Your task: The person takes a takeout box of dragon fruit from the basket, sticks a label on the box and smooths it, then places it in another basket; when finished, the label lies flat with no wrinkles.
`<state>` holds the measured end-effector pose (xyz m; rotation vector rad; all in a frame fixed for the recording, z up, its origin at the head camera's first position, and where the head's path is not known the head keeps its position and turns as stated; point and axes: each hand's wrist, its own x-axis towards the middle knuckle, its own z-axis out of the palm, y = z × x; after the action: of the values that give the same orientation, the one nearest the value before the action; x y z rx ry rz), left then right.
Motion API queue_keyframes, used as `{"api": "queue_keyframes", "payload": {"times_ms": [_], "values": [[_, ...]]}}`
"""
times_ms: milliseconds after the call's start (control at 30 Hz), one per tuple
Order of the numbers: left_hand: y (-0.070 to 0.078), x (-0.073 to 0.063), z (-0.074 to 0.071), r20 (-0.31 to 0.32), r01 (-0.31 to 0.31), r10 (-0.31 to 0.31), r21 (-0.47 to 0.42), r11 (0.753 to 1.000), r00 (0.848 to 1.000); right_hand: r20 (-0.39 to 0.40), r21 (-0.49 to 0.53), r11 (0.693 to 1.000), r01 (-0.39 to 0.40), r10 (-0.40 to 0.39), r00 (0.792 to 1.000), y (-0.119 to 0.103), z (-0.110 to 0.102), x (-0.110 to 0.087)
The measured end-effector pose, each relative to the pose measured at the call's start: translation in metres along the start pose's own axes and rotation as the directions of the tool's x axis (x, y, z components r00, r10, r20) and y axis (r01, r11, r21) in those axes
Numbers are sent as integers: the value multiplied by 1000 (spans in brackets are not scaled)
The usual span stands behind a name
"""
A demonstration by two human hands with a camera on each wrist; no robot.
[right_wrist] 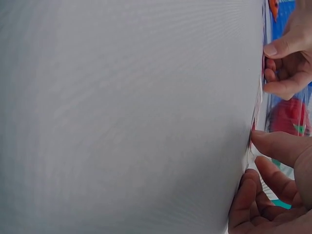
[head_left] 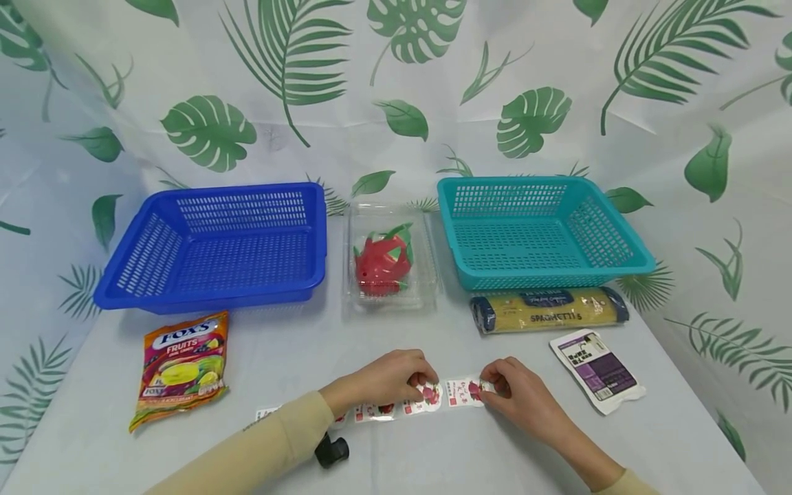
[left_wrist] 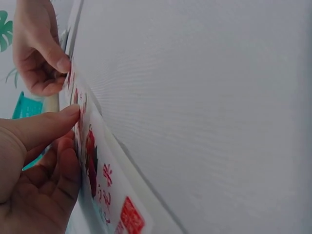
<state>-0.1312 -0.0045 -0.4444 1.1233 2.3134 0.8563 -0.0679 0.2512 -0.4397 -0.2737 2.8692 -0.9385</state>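
Observation:
A strip of white labels (head_left: 374, 412) printed with red dragon fruit and red characters lies across the front of the table. My left hand (head_left: 391, 377) pinches it near the middle; in the left wrist view, the thumb (left_wrist: 63, 117) presses the printed face. At the strip's right end, my right hand (head_left: 518, 395) holds the last label (head_left: 463, 392) between thumb and fingers. Whether that label is joined to the rest, I cannot tell. My left forearm hides part of the strip's left end. Behind the hands sits a clear plastic box (head_left: 423, 292) containing a red dragon fruit (head_left: 383, 262).
A blue basket (head_left: 247, 265) stands at back left, a teal basket (head_left: 526, 240) at back right. Spaghetti (head_left: 551, 311) and a white-and-purple packet (head_left: 597, 371) lie on the right. A Fox's candy bag (head_left: 182, 368) lies left. A small black object (head_left: 332, 452) shows by the left sleeve.

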Motion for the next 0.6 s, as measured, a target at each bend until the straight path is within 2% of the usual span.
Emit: {"api": "queue_keyframes", "payload": {"times_ms": [233, 600], "values": [[1, 3, -2, 32, -5, 4, 43, 999, 999, -11, -7, 1000, 15, -15, 1000, 0, 1, 0], [4, 4, -2, 43, 4, -6, 44, 999, 999, 6, -9, 1000, 19, -19, 1000, -1, -1, 0]]}}
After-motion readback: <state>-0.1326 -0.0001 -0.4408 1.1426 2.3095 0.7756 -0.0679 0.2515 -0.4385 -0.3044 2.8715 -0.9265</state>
